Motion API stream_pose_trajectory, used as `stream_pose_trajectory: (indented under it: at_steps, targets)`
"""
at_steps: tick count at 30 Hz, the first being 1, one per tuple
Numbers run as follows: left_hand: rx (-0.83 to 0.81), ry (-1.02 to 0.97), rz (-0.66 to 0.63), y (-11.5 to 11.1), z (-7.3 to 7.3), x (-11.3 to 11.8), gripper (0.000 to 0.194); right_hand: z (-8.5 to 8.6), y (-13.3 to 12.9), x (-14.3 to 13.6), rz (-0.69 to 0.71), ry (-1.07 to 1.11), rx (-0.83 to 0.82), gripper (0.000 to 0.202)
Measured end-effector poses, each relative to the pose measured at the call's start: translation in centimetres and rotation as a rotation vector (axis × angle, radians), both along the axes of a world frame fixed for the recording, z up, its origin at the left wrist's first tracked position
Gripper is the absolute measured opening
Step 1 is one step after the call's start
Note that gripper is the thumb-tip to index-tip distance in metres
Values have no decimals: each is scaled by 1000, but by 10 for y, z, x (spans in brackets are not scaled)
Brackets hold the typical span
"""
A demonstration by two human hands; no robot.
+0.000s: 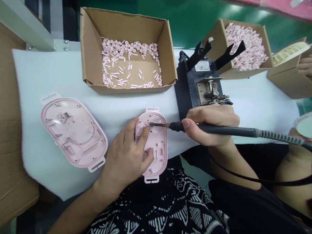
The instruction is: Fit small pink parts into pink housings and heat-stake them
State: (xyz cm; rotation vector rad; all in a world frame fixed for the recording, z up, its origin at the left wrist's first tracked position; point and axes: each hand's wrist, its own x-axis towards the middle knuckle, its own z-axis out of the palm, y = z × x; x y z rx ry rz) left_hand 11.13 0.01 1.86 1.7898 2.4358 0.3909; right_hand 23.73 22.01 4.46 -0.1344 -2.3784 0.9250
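My right hand (pixel 211 125) is wrapped round the dark handle of a soldering iron (pixel 229 130), which points left. The iron's metal tip meets a small fitting near the top of a pink plastic shell (pixel 158 143). My left hand (pixel 128 151) grips this shell from its left side, with the index fingertip close beside the tip and the thumb over the inside. The fingers partly hide the shell's left edge. A second pink shell (pixel 73 131), larger in view, lies tilted with its inside up to the left of my left hand.
An open cardboard box (pixel 129 86) with small pink parts stands behind the shells. Right of it is a black metal stand (pixel 188 87) with forked arms. Another box (pixel 246 73) is heaped with pink parts. A co-worker's hand (pixel 305 66) shows at far right. The iron's cable (pixel 255 180) trails rightward.
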Motion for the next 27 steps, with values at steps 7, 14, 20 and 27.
stream_pose_trajectory:
  at_steps: [7, 14, 20, 27]
  targets:
    - [6, 1, -8, 0, -1, -1, 53, -1, -2, 0, -13, -11, 4, 23]
    - [-5, -3, 1, -2, 1, 0, 54, 2, -1, 0, -4, -16, 11, 22]
    - [-12, -20, 7, -1, -1, -2, 52, -7, -3, 2, -71, 106, -29, 20]
    - [188, -156, 74, -20, -13, 6, 57, 13, 42, 31, -325, 328, 151, 24]
